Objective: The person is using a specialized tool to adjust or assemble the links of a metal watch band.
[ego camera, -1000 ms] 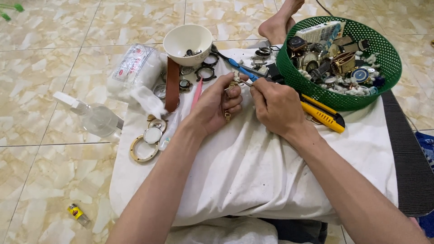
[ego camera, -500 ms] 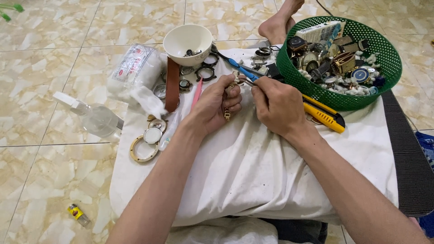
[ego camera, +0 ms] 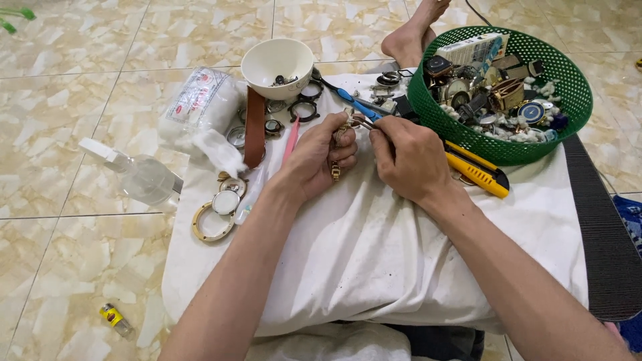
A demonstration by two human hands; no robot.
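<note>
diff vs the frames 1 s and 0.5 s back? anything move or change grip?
Almost nothing. Left hand still holds the small metal watch part, and the right hand still works at its top end; only slight finger shifts. White bowl, green basket, yellow utility knife, brown strap and clear spray bottle stayed where they were.

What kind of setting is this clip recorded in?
Probably a home floor used as a makeshift watch-repair spot. The person sits barefoot on floor tiles with a white cloth across the lap, beside a green basket of watch parts and a white bowl.
</note>
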